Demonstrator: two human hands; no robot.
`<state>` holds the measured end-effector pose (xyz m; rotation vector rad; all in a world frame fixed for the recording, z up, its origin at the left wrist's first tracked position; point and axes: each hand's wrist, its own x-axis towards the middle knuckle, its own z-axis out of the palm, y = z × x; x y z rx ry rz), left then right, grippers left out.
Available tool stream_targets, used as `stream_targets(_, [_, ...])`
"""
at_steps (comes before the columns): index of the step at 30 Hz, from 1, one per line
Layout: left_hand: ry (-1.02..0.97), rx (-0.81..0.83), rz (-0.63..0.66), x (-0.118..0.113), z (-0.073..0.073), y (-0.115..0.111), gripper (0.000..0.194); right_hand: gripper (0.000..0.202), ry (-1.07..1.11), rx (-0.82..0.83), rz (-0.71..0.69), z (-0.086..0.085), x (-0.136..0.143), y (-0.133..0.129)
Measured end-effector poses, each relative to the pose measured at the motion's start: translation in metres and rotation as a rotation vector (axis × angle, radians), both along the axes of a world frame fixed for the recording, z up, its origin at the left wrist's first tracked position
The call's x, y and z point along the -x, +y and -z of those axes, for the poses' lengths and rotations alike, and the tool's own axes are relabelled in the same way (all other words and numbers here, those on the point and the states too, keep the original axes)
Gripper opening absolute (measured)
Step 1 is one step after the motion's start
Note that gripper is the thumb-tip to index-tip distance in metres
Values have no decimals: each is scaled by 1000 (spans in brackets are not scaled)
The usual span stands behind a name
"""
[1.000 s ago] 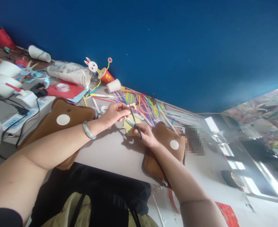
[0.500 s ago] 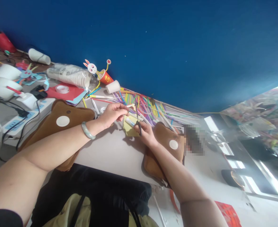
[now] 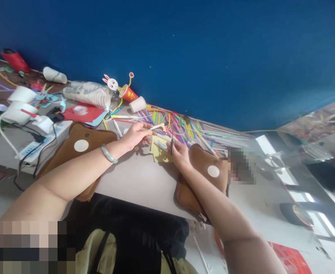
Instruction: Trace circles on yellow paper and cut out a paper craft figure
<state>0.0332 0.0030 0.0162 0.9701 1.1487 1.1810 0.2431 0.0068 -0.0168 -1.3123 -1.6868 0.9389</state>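
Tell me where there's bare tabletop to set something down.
Bare: the table between the left brown cushion and right brown cushion, on the near side of the yellow paper. Crowded: along the blue wall, with straws, and around the power strip at left.

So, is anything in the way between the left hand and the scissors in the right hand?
Nothing visible stands between the left hand and the scissors in the right hand. The yellow paper shows below the gap, seemingly on the table.

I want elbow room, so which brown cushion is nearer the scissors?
The right cushion, beside the right hand holding the scissors; the left cushion lies farther off.
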Motion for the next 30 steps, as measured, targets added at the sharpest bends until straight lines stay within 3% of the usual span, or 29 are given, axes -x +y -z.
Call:
stream_targets(7, [132, -76, -48, -1, -16, 5, 9, 49, -14, -31, 10, 3, 2, 2])
stream_targets(14, [462, -98, 137, 7, -36, 13, 3, 51, -12, -75, 0, 4, 4, 4])
stream_targets(20, [692, 49, 375, 36, -21, 11, 13, 47, -13, -99, -9, 6, 6, 5])
stream_targets(23, [779, 90, 392, 47, -9, 3, 17, 46, -15, -109, -11, 7, 6, 6])
stream_targets(30, [905, -1, 360, 53, 7, -10, 22, 47, 6, -104, -24, 6, 5, 3])
